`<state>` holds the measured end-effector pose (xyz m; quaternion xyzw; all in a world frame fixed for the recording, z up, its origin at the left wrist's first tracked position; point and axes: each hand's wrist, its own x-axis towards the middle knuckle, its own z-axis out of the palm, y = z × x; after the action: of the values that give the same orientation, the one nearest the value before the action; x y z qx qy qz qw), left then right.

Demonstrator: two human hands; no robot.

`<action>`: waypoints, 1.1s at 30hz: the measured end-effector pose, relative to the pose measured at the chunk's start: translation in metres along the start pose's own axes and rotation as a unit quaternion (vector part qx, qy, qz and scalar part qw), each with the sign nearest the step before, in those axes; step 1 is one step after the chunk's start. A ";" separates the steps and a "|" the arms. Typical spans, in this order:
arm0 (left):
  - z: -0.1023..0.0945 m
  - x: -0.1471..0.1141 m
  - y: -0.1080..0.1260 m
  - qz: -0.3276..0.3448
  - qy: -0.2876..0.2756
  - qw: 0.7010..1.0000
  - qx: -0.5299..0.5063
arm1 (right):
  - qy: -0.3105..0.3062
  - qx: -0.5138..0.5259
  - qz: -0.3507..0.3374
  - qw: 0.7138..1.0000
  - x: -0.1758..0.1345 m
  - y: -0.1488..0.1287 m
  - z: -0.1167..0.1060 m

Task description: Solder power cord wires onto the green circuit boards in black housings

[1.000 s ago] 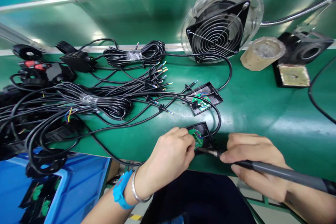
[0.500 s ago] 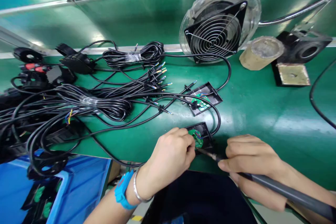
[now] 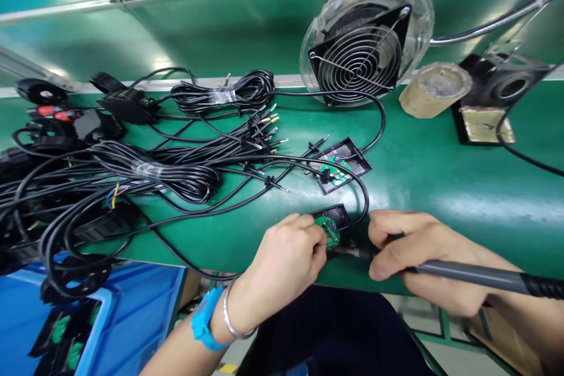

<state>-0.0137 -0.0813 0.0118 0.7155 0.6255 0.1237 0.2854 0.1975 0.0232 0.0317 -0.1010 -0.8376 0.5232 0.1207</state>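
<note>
My right hand (image 3: 423,252) grips a soldering iron (image 3: 478,274) by its dark grey handle. The iron's tip points left, at the lower edge of a small green circuit board (image 3: 332,231). This board sits in an open black plastic case (image 3: 337,211) near the bench's front edge. My left hand (image 3: 288,252) is closed in a pinch over the left side of the board; whatever is between its fingertips is hidden. Just behind lies a second open black case (image 3: 348,148) holding another green board (image 3: 337,170), with a black cable running to it.
Bundled black cables (image 3: 176,179) with stripped ends cover the bench's left side. A fume fan (image 3: 356,64) stands at the back, beside a tan pot (image 3: 434,91) and an iron stand with a sponge (image 3: 482,123). Blue bins (image 3: 141,305) sit below left.
My right hand has shifted and turned, bringing the iron's handle up to a flatter angle. The iron's cord now crosses in front of the sponge. My left hand has stayed in place.
</note>
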 end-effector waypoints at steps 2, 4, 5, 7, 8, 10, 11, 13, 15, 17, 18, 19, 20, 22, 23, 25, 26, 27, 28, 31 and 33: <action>0.000 0.000 -0.001 0.001 -0.001 1.000 -0.001 | -0.016 -0.008 -0.008 1.000 0.002 0.001 -0.002; 0.001 0.000 -0.001 0.003 0.000 1.000 -0.002 | -0.034 -0.012 -0.018 0.999 0.003 0.003 -0.004; 0.001 0.000 -0.001 0.003 0.001 1.000 -0.001 | -0.042 -0.011 -0.025 0.999 0.003 0.004 -0.005; 0.001 0.000 -0.001 0.002 0.002 1.000 -0.001 | -0.056 -0.010 -0.039 0.998 0.006 0.006 -0.007; 0.001 0.000 0.000 0.001 0.002 1.000 -0.001 | -0.063 -0.011 -0.045 0.997 0.007 0.007 -0.008; 0.000 0.000 0.000 -0.001 0.001 1.000 0.000 | -0.072 -0.016 -0.054 0.996 0.011 0.009 -0.010; 0.000 0.000 0.000 -0.001 0.002 1.000 0.001 | -0.077 -0.017 -0.056 0.995 0.012 0.009 -0.011; 0.000 0.000 0.001 -0.002 0.000 1.000 0.005 | -0.085 -0.017 -0.062 0.994 0.014 0.011 -0.012; -0.001 0.001 0.001 -0.003 -0.003 1.000 0.007 | -0.089 -0.016 -0.065 0.994 0.013 0.014 -0.013; -0.001 0.002 0.001 -0.004 -0.005 1.000 0.010 | -0.087 -0.011 -0.067 0.994 0.011 0.017 -0.013; -0.002 0.002 0.001 -0.005 -0.006 1.000 0.011 | -0.083 -0.005 -0.071 0.994 0.010 0.019 -0.013; -0.002 0.002 0.001 -0.005 -0.006 1.000 0.012 | -0.077 0.003 -0.075 0.994 0.009 0.020 -0.012; -0.002 0.002 0.001 -0.006 -0.007 1.000 0.012 | -0.071 0.011 -0.081 0.994 0.008 0.020 -0.013; -0.001 0.002 0.001 -0.007 -0.006 1.000 0.011 | -0.056 0.024 -0.090 0.994 0.005 0.019 -0.014; -0.001 0.001 0.001 -0.007 -0.005 1.000 0.010 | -0.051 0.028 -0.092 0.994 0.004 0.018 -0.014; -0.001 0.001 0.001 -0.006 -0.002 1.000 0.009 | -0.046 0.023 -0.090 0.995 0.001 0.014 -0.016; -0.001 0.001 0.001 -0.006 0.000 1.000 0.010 | -0.044 0.018 -0.089 0.995 0.001 0.013 -0.017; -0.001 0.001 0.002 -0.005 0.001 1.000 0.012 | -0.043 0.012 -0.088 0.995 0.001 0.011 -0.018; -0.001 0.001 0.002 -0.005 0.002 1.000 0.014 | -0.041 0.007 -0.090 0.995 0.000 0.011 -0.018; -0.001 0.001 0.001 -0.004 0.003 1.000 0.018 | -0.039 -0.005 -0.089 0.995 0.000 0.009 -0.017; -0.001 0.001 0.001 -0.003 0.004 1.000 0.018 | -0.039 -0.013 -0.074 0.996 -0.004 0.006 -0.016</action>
<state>-0.0128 -0.0802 0.0127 0.7182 0.6311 0.1141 0.2701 0.2064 0.0387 0.0327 -0.0198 -0.8538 0.5050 0.1249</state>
